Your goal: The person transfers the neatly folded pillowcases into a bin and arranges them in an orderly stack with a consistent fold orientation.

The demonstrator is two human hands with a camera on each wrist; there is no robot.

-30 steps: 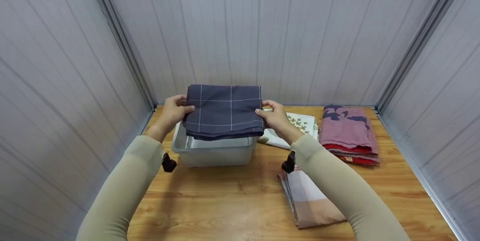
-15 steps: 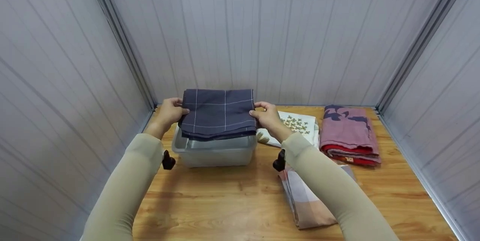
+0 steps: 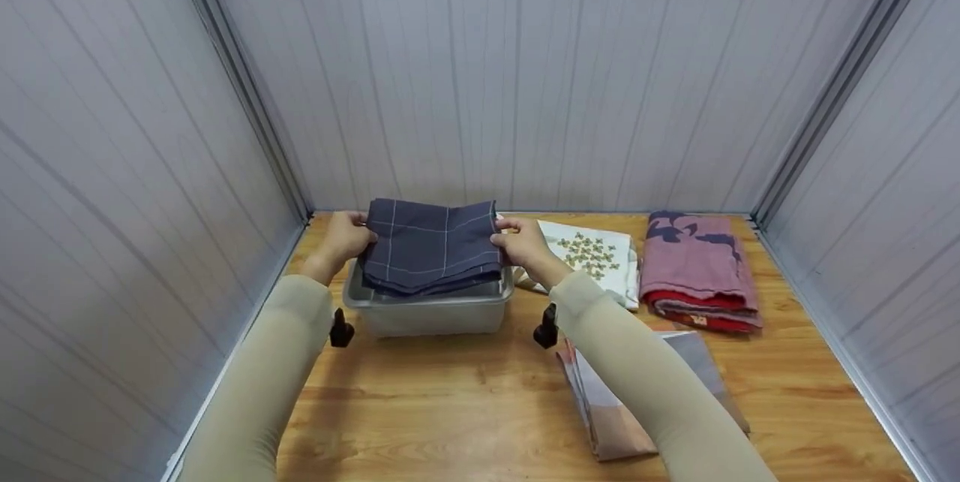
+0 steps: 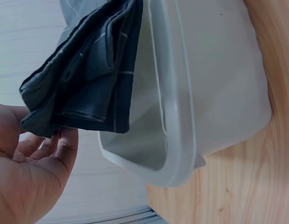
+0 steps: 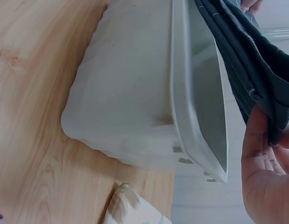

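A folded dark navy cloth with thin white check lines (image 3: pixel 431 245) is held level over the mouth of a pale plastic bin (image 3: pixel 439 317). My left hand (image 3: pixel 345 238) pinches its left edge, thumb on top. On the opposite edge my right hand (image 3: pixel 525 245) pinches it the same way. In the left wrist view the layered folds of the cloth (image 4: pixel 95 70) hang just above the bin's rim (image 4: pixel 179 107). The right wrist view has the thumb and fingers of my right hand (image 5: pixel 268 172) gripping the cloth's corner. The bin's floor is mostly hidden.
Right of the bin lies a white cloth with small gold flowers (image 3: pixel 592 253). Farther right is a stack of folded cloths, mauve on top (image 3: pixel 690 257) with red below. A peach and grey checked cloth (image 3: pixel 622 422) lies under my right forearm. Panelled walls enclose the wooden table (image 3: pixel 442 414).
Both hands have lowered the navy cloth toward the bin and shifted it slightly left. The cloth's far edge now sags in the middle. The other cloths and the bin stay put.
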